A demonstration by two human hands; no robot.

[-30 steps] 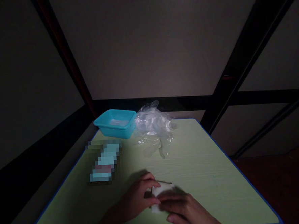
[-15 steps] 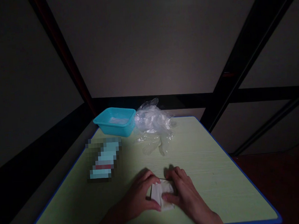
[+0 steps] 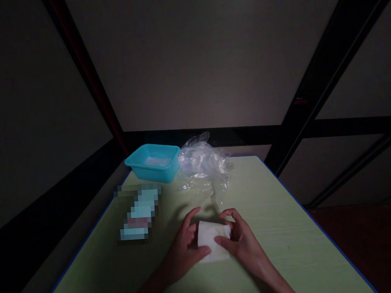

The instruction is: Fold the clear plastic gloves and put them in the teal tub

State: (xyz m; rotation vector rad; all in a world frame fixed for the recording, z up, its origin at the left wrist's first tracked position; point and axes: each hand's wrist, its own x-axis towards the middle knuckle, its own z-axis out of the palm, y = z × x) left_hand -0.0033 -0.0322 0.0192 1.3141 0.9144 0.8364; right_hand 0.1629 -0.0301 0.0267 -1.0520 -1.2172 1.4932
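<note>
Surface [image 3: 287,242], pale green with a blue rim, carries everything in reach. Toward its near edge, about midway between the left and right edges, a white folded piece [image 3: 211,236] is between two bare hands; whether it is paper or cloth is hard to tell. Right hand [image 3: 241,238] grips it at the right side, thumb flat on the top face, fingers bent round behind the far right corner. Left hand [image 3: 185,249] lays its thumb on the near left corner, with the index finger raised and apart from the piece; the other fingers are curled at the left side, and whether they clamp it from beneath is hidden.

At the surface's far left corner is a turquoise basin [image 3: 152,172] with something whitish [image 3: 158,161] inside. Crumpled clear plastic [image 3: 203,159] lies just beside it along the far edge, a thin part spreading toward the hands. Near the left edge, nearer than the basin, lies a pixelated light-blue item [image 3: 142,211]. Beyond the far edge rises a grey wall [image 3: 193,67].
</note>
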